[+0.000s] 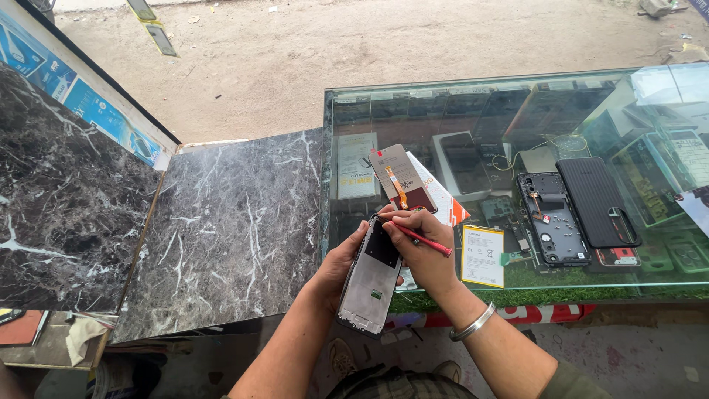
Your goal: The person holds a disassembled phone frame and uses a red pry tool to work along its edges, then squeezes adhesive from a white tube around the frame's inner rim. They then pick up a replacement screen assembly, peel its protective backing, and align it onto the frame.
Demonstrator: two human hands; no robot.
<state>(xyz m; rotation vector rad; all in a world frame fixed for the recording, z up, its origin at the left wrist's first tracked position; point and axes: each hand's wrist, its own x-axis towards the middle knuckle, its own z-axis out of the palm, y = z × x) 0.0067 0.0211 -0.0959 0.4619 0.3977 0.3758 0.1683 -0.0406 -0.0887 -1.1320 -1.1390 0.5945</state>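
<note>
Before you, the glass table (517,284) carries an opened phone (552,219), black back cover (597,201) and battery (482,256), while at its near left edge your left hand (336,267) grips the phone frame (371,277) and your right hand (423,250) pinches a red tool (425,239) over its top.

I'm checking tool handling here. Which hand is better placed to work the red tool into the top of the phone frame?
The right hand, probably: it holds the red tool, whose tip is at the frame's upper end. The left hand is wrapped around the frame from the side, supporting it above the lap.
</note>
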